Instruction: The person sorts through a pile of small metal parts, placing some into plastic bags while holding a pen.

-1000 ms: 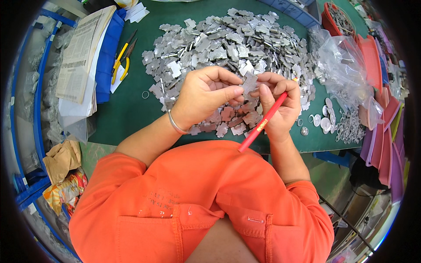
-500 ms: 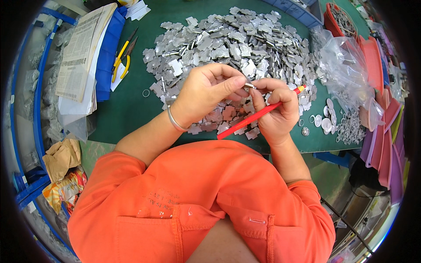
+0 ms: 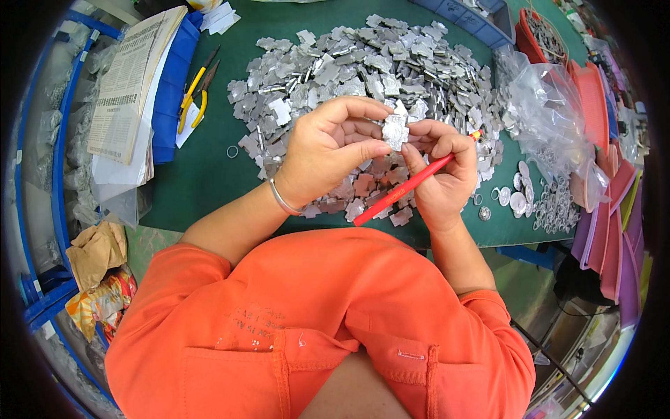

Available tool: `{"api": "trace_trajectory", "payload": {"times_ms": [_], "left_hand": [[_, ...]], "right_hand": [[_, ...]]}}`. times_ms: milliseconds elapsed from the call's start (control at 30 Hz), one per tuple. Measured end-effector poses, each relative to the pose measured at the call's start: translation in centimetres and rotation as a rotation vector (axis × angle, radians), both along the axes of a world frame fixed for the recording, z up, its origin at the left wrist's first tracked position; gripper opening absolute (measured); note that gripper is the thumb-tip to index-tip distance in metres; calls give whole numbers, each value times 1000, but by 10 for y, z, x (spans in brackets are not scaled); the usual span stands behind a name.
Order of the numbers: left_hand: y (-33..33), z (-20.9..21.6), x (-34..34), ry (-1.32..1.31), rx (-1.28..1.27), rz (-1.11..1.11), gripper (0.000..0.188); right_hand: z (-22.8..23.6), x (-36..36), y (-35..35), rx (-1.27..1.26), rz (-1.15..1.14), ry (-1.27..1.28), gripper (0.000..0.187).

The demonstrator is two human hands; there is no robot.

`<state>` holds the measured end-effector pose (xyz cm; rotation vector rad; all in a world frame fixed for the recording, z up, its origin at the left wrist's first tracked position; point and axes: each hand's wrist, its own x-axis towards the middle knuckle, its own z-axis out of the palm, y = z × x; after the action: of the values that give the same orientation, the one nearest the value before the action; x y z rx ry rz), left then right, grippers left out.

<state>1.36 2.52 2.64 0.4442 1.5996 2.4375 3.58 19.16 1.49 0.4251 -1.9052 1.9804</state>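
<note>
Silver plate, dead centre

From my end, I see the left hand pinching it from its left side, long axis roughly near-to-far. Right hand is curled round a red pen, fingertips just by the plate's right edge; can't tell if they touch. Metal pile spreads beneath and beyond.

Red pen (yellow near one end), silvery metal piece with mottled patterning, green tabletop.
</note>
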Motion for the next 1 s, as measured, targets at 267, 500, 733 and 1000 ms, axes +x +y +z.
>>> {"api": "trace_trajectory", "payload": {"times_ms": [267, 500, 733, 1000], "left_hand": [[2, -8, 2, 260, -237, 246, 31], [-10, 1, -3, 322, -364, 335, 27], [-19, -9, -4, 240, -278, 378, 20], [-9, -7, -7, 224, -292, 348, 15]], "right_hand": [[7, -12, -2, -5, 75, -71, 30], [75, -178, 73, 101, -495, 266, 23], [46, -187, 90, 143, 7, -71, 13], [31, -109, 28, 934, 193, -256, 29]]}}
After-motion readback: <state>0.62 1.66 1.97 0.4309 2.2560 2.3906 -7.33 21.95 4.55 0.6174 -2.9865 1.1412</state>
